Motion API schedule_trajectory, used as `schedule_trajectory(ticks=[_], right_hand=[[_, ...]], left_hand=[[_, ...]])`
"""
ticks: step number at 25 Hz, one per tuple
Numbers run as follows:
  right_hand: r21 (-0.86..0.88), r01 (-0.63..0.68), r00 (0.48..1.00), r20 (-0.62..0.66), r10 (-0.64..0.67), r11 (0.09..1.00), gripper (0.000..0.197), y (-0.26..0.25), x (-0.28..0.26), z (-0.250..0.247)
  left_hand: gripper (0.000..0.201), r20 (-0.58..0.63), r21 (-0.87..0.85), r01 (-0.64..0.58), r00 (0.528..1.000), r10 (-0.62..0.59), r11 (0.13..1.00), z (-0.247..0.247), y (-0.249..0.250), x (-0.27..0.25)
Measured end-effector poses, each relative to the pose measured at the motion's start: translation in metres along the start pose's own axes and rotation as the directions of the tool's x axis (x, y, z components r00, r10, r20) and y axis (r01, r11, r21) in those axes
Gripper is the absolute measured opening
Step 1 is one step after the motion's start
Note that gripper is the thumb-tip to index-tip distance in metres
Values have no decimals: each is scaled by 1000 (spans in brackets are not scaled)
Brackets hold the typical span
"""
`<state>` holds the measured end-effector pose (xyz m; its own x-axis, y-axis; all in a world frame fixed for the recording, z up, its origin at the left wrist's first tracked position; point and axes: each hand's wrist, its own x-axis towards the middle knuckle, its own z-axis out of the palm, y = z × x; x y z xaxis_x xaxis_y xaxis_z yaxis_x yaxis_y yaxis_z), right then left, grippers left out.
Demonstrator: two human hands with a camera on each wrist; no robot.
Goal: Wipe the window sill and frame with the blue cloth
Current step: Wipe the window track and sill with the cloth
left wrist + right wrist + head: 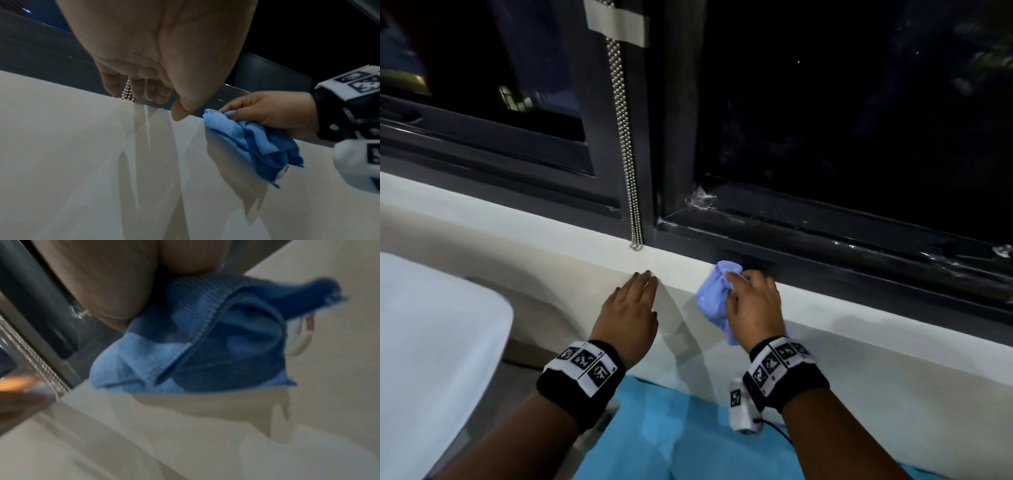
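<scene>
A bunched blue cloth (711, 297) lies against the white window sill (571, 240), just below the dark window frame (825, 246). My right hand (751, 301) grips the cloth from above, fingers curled into it; in the left wrist view the cloth (252, 142) hangs from that right hand (273, 113). In the blurred right wrist view the cloth (205, 340) fills the middle under my palm. My left hand (631, 308) is flat and open over the sill to the cloth's left, fingers straight, holding nothing. Whether it touches the sill I cannot tell.
A metal bead chain (625, 150) hangs down the central frame post and ends at the sill by my left fingertips. Cobwebs (700, 198) sit in the right pane's lower corner. A white rounded object (431, 342) stands lower left; blue sheeting (671, 438) lies below.
</scene>
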<state>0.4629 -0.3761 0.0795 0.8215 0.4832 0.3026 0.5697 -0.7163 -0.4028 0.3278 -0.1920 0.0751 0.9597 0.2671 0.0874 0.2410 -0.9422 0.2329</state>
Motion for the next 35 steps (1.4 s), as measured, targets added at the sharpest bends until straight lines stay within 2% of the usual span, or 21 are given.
schedule_trajectory(ticks=[2, 6, 8, 11, 12, 13, 14, 16, 18, 20, 22, 23, 25, 27, 28, 29, 30, 31, 33, 34, 35], right_hand=[[-115, -36, 999, 1, 37, 993, 40, -11, 1, 15], [-94, -36, 975, 213, 56, 995, 39, -45, 16, 26], [-128, 67, 967, 253, -32, 989, 49, -61, 15, 26], [60, 203, 921, 326, -211, 977, 69, -68, 5, 12], [175, 141, 943, 276, -186, 974, 64, -61, 6, 5], [300, 23, 978, 190, -84, 954, 53, -54, 7, -3], [332, -87, 992, 116, 51, 939, 44, -43, 9, -9], [144, -211, 977, 20, 211, 967, 42, -27, 11, -12], [-48, -231, 973, -37, 229, 972, 28, -19, 9, -7], [-177, -125, 989, 58, 137, 976, 25, -26, 2, 2], [-209, 11, 961, 273, 48, 978, 51, -36, -7, 6], [-178, 50, 947, 320, 10, 983, 56, -41, -12, 6], [3, 135, 938, 320, -129, 991, 44, -51, -27, -3], [279, 268, 852, 378, -362, 922, 42, -50, -38, -13], [312, 299, 832, 377, -407, 902, 42, -47, -42, -19], [313, 296, 874, 293, -389, 902, 38, -43, -45, -24], [323, 243, 941, 149, -302, 915, 33, -35, -47, -29], [338, 168, 984, -4, -177, 926, 30, -28, -45, -36], [313, 36, 973, -228, 38, 949, 24, -5, -39, -51], [277, -15, 956, -279, 96, 961, 22, 9, -36, -53], [227, -71, 957, -259, 131, 971, 22, 20, -32, -50]], left_hand=[[69, 37, 24, -15, 999, 14, 1000, 0, -11, 1], [72, 74, 69, -60, 996, 55, 996, -3, -15, 5], [70, 94, 76, -73, 993, 66, 994, -5, -20, 6], [62, 62, 61, -108, 993, 104, 992, -10, -26, 10], [61, 62, 36, -98, 993, 96, 995, -11, -26, 12], [61, 101, 29, -84, 992, 81, 996, -13, -24, 12], [62, 144, 51, -76, 987, 68, 996, -13, -23, 14], [63, 193, 83, -75, 980, 58, 994, -13, -23, 15], [62, 196, 96, -83, 979, 62, 992, -14, -23, 15], [63, 191, 99, -76, 980, 56, 992, -14, -24, 13], [63, 185, 101, -65, 982, 46, 993, -13, -23, 13], [64, 188, 97, -59, 981, 40, 994, -13, -23, 13], [63, 196, 77, -38, 980, 22, 996, -14, -21, 12], [62, 173, 1, 9, 985, -9, 1000, -13, -17, 5], [61, 143, -47, 32, 989, -25, 998, -12, -14, -1], [61, 113, -94, 55, 993, -44, 994, -11, -9, -7], [60, 91, -137, 72, 994, -59, 988, -10, -3, -13], [59, 72, -168, 78, 995, -66, 983, -9, 4, -17], [58, 33, -191, 79, 997, -75, 978, -8, 22, -19], [58, 14, -190, 74, 997, -72, 979, -9, 31, -17], [57, 2, -189, 68, 998, -69, 980, -7, 40, -15]])
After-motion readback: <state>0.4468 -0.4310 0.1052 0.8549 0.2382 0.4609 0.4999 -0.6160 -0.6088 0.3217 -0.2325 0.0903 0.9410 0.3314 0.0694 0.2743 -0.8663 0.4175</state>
